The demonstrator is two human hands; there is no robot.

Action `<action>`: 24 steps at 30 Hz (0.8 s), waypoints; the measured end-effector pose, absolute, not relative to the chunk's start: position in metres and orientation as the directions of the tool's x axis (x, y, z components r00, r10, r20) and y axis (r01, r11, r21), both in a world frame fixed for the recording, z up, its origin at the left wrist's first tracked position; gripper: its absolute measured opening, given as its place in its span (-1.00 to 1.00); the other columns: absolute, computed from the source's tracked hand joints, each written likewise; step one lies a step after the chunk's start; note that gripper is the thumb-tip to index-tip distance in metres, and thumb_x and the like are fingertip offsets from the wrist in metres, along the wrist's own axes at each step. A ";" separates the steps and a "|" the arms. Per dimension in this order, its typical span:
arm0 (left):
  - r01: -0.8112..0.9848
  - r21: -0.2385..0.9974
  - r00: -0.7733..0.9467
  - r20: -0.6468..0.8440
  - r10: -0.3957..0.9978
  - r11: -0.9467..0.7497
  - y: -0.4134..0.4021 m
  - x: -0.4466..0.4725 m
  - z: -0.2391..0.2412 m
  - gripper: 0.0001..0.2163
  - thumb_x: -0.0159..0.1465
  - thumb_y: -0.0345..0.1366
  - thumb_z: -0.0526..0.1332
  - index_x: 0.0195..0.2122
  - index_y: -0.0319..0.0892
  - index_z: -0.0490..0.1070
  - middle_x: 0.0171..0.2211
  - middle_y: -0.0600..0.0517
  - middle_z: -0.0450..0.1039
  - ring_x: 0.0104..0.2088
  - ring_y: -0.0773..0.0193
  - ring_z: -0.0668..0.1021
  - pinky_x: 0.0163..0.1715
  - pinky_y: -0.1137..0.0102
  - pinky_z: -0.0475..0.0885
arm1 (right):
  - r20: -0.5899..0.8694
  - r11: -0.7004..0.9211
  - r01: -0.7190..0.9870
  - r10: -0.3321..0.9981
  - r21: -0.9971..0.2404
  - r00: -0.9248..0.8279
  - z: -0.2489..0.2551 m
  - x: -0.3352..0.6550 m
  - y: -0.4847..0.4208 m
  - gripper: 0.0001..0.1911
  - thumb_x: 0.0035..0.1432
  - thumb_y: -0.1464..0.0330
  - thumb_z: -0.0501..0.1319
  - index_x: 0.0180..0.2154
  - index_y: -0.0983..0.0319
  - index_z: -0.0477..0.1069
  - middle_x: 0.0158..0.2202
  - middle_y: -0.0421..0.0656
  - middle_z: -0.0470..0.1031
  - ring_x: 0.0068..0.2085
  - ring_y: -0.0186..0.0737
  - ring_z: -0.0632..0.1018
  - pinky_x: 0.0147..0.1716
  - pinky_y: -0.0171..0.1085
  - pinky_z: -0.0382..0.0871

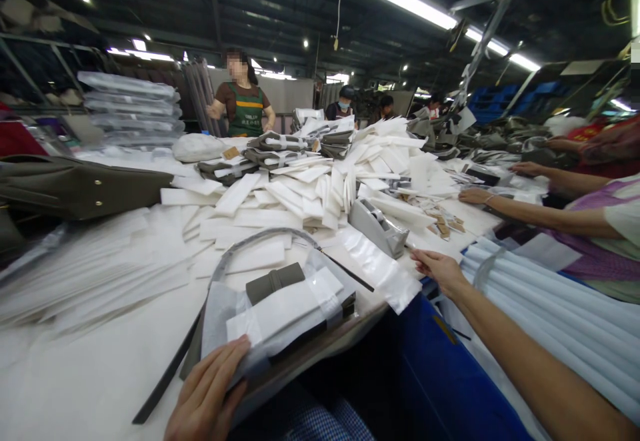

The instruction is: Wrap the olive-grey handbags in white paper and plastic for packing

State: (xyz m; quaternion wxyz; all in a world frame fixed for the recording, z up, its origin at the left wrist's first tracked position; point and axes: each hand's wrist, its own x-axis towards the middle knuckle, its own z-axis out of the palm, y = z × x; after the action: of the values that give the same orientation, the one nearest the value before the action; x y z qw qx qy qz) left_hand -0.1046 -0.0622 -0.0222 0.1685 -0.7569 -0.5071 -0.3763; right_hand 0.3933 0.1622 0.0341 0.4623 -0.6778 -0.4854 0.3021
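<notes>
In front of me an olive-grey handbag (pixel 275 279) lies on the table, partly wrapped in thin white sheet and clear tape. A white foam strip (pixel 280 314) lies across it, and its long dark strap (pixel 167 367) loops out over the tabletop. My left hand (pixel 210 387) grips the wrapped bag's near left end, fingers on top and thumb at the side. To the right, my right hand (pixel 443 271) is closed in a pinch just beside a grey tape dispenser (pixel 377 227). Whatever is between those fingertips is too small to make out. A clear plastic bag (pixel 380 271) lies between dispenser and handbag.
White foam strips (pixel 320 194) are heaped mid-table, with wrapped bags (pixel 280 144) behind. White sheets (pixel 115 267) and an olive bag (pixel 80 184) lie left. Pale rolls (pixel 555 314) and a blue bin (pixel 435 361) stand right. Co-workers' hands (pixel 475 195) reach in at right; another person (pixel 245 104) stands opposite.
</notes>
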 end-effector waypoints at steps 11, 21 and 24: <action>0.881 0.126 0.207 0.764 0.612 -0.455 -0.061 -0.102 -0.016 -0.59 0.40 -0.35 0.15 0.27 -0.16 0.29 0.08 0.00 0.51 0.03 0.20 0.53 0.24 0.38 0.26 | 0.424 0.002 0.945 0.894 -0.328 0.146 0.069 0.426 0.142 -0.74 0.12 0.20 0.20 -0.32 0.12 0.65 -0.22 -0.09 0.68 -0.19 0.01 0.60 -0.30 -0.20 0.35; 0.883 0.200 0.136 0.756 0.640 -0.424 -0.065 -0.096 -0.009 -0.63 0.38 -0.43 0.15 0.21 -0.14 0.35 0.05 -0.02 0.53 0.03 0.17 0.55 0.10 0.30 0.43 | 0.368 0.736 0.664 0.586 0.131 -0.722 0.134 0.340 0.090 -0.79 0.31 0.34 0.17 -0.14 0.07 0.59 -0.20 -0.15 0.67 -0.23 -0.12 0.63 -0.16 -0.19 0.43; 0.888 0.252 0.095 0.718 0.689 -0.385 -0.069 -0.091 -0.003 -0.65 0.37 -0.47 0.13 0.17 -0.16 0.37 0.03 -0.05 0.54 0.04 0.15 0.54 0.06 0.26 0.48 | 0.361 0.886 0.458 0.407 0.065 -0.839 0.144 0.285 0.078 -0.83 0.26 0.35 0.26 -0.11 0.09 0.55 -0.26 -0.18 0.65 -0.29 -0.19 0.61 -0.20 -0.23 0.40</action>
State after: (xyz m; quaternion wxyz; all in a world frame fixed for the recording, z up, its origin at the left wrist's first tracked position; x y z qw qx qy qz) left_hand -0.0905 -0.0685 -0.0030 0.1240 -0.7295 -0.5403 -0.4006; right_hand 0.2846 0.0784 0.1445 0.1709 -0.2263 -0.9560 -0.0746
